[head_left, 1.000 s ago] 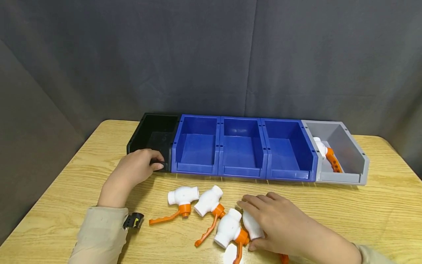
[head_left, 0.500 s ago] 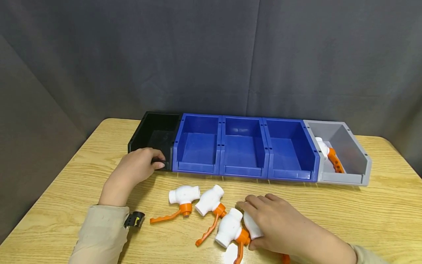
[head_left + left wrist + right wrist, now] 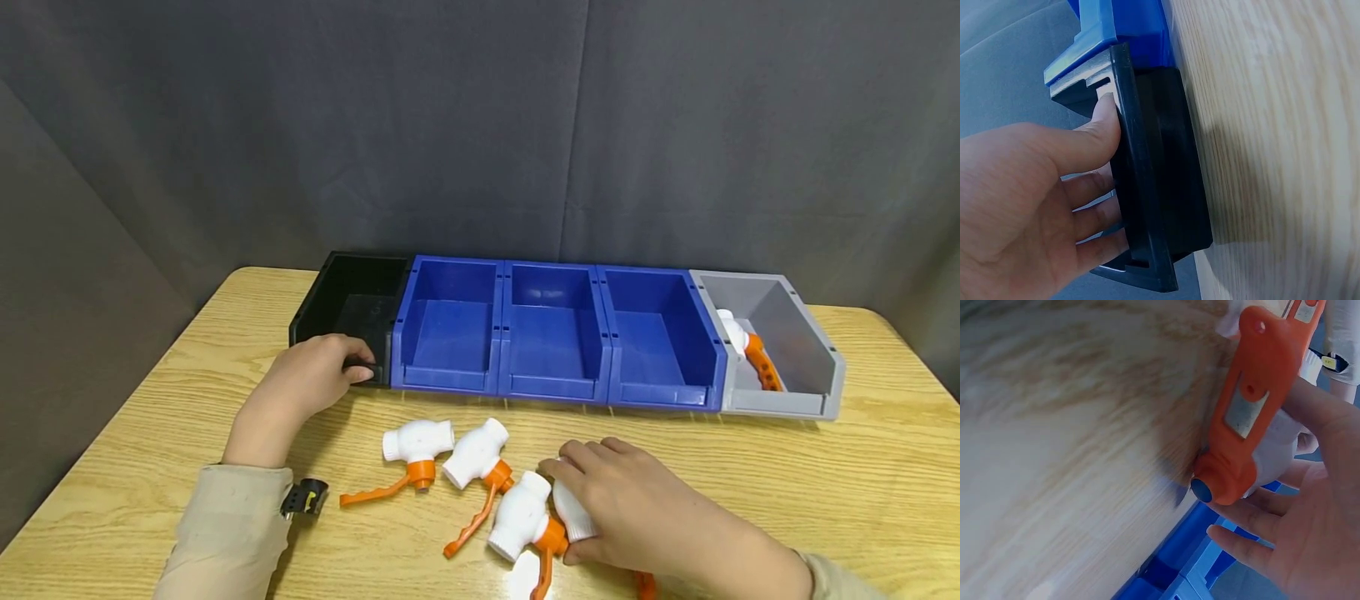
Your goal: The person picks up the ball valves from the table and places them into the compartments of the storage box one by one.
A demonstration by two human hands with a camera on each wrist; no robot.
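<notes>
On the table, my right hand gripped a white valve, fingers curled round its body, the best hold on likely light, stiff plastic, while my left hand gripped a black bin.

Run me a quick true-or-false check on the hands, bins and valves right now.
1. The left hand grips the front edge of the black bin. True.
2. Three blue bins stand between the black bin and the gray bin. True.
3. The right hand is inside the gray bin. False: it holds a white valve in front of the bins.
4. The black bin is at the row's right end. False: it is at the left end.
5. One orange-handled valve lies in the gray bin. True.
6. Every valve is in a bin. False: three loose valves lie on the table.
</notes>
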